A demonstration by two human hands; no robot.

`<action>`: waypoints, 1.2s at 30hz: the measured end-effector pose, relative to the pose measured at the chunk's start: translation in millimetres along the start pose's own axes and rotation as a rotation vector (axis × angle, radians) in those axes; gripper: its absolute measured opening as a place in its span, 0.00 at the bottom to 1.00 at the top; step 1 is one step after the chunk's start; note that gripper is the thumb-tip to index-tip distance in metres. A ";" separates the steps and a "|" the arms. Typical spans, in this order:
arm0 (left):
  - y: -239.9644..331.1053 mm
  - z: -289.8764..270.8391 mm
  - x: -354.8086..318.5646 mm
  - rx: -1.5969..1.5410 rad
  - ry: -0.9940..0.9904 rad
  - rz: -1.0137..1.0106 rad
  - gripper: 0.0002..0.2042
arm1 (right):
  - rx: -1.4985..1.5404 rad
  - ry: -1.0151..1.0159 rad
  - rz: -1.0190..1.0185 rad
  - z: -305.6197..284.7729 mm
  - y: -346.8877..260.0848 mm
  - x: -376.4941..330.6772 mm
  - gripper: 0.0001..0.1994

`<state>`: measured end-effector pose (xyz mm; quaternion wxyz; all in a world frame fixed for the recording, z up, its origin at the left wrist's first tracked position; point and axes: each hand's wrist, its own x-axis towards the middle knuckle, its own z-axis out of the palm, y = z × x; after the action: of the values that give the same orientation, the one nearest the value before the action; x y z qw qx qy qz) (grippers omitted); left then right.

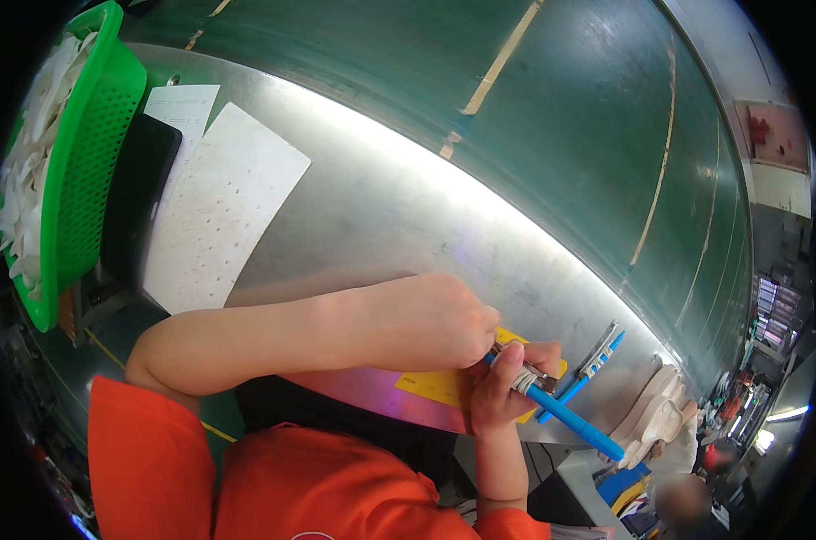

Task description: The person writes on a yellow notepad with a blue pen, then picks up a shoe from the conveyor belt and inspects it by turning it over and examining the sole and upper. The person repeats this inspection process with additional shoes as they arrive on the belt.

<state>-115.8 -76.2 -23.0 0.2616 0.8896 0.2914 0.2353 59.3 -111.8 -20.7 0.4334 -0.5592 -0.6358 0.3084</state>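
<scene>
My right hand [498,389] is closed around a blue pen [574,423] that has a metal piece bound to it with a pale wrapping. The pen's blue end points away to the lower right. My left hand [462,326] reaches across and is closed at the pen's other end; its fingers are partly hidden, and what they grip cannot be made out. Beneath both hands lies a flat yellow sheet [426,387], partly covered by them. Just right of my hands, a second blue pen [592,367] with a similar metal piece rests on the metal table [363,207].
A stack of curved off-white pieces [646,409] stands at the table's right end. To the left are a speckled white board [228,207], a paper sheet [188,103], a black flat object [138,193] and a green basket [89,171] of white pieces. A green conveyor belt [570,135] runs beyond.
</scene>
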 end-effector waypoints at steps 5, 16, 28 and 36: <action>-1.9 1.5 -0.3 -0.010 0.022 0.002 0.06 | 0.047 -0.019 0.098 -3.8 9.9 -8.4 0.13; -1.6 2.7 -0.2 -0.007 -0.011 -0.043 0.07 | -0.046 -0.096 -0.012 -4.4 10.9 -2.6 0.13; -9.2 -38.3 0.5 -0.315 -0.171 -0.338 0.23 | -0.014 -0.091 0.091 -6.0 -4.2 -3.6 0.13; -7.5 -30.7 -3.6 -0.302 -0.110 -0.347 0.24 | -0.155 -0.153 -0.035 -10.8 3.4 -11.1 0.13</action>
<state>-138.9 -63.2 -5.4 0.4436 0.7885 0.3866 0.1788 70.4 -123.0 -21.3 0.3444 -0.5547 -0.6988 0.2922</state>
